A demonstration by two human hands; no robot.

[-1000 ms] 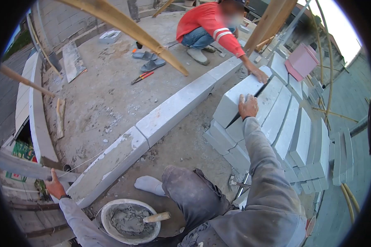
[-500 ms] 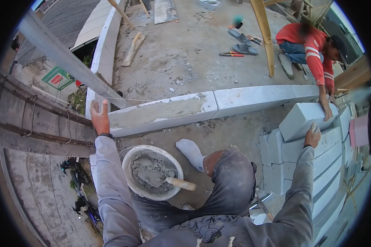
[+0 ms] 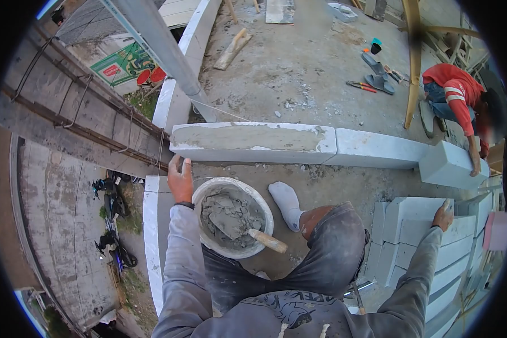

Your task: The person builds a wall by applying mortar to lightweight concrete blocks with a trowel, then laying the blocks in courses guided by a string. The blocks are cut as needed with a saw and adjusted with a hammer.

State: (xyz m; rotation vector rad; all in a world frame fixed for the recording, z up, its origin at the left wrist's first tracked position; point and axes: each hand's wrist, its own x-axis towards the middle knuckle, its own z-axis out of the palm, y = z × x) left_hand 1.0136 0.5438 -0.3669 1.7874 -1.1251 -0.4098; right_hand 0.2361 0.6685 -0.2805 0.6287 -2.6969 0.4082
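Observation:
My left hand (image 3: pixel 180 179) is raised with fingers apart and nothing in it, near the left end of a low wall of white blocks (image 3: pixel 380 147). Grey mortar (image 3: pixel 253 137) covers the top of the end block. Just right of that hand, a white bucket (image 3: pixel 269 209) holds wet mortar, with a wooden-handled trowel (image 3: pixel 267 240) stuck in it. At the right, my right hand (image 3: pixel 443 216) lies against the stacked white blocks (image 3: pixel 417 231), fingers stretched forward, holding nothing. Beyond it, a co-worker's hand (image 3: pixel 475 164) grips a loose white block (image 3: pixel 452 163) beside the wall's far end.
A co-worker in a red top (image 3: pixel 456 90) crouches at the upper right. A metal post (image 3: pixel 172 59) and a taut string stand at the left, beside a drop to the ground. Sandals (image 3: pixel 379 81), red-handled pliers (image 3: pixel 361 86) and a wooden float (image 3: pixel 232 49) lie across the wall.
The co-worker has moved the loose block off the stack toward the wall. My right hand has left that block and now lies on the stack. My view has shifted left; my left hand is lower.

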